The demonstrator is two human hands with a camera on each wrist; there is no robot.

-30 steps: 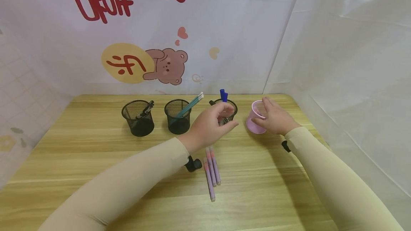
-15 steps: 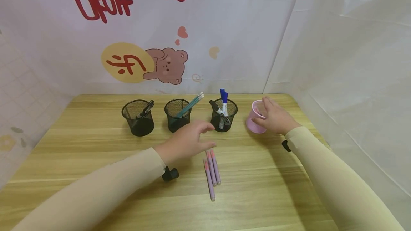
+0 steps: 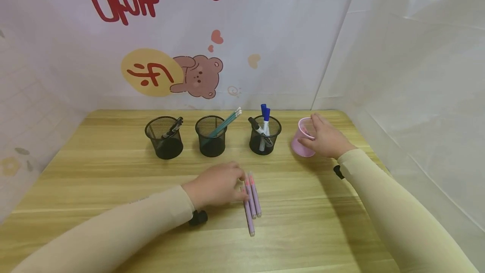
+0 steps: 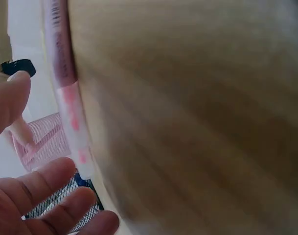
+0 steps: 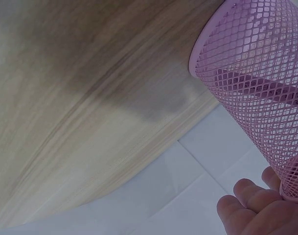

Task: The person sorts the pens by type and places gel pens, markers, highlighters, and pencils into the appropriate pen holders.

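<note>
Three lilac pens with pink-marked clear ends, among them the leftmost pen (image 3: 249,218), lie side by side on the wooden table. My left hand (image 3: 217,183) is at their upper ends, thumb and fingers spread apart around the leftmost one. In the left wrist view a pen (image 4: 63,63) passes beyond the parted thumb and fingers (image 4: 56,178). My right hand (image 3: 329,139) holds a pink mesh pen cup (image 3: 301,146) near its rim, thumb in front and fingers behind. Through the mesh in the right wrist view, a dark purple pen (image 5: 261,88) shows inside the cup.
Three black mesh cups stand in a row at the back: a left cup (image 3: 166,146) with black pens, a middle cup (image 3: 212,146) with teal pencils, and a right cup (image 3: 261,144) with blue and black markers. White sheeting (image 3: 288,54) hangs behind the table (image 3: 303,222).
My left hand has moved from in front of the right black cup, back toward the left and down to the lilac pens. The right hand has stayed on the pink cup.
</note>
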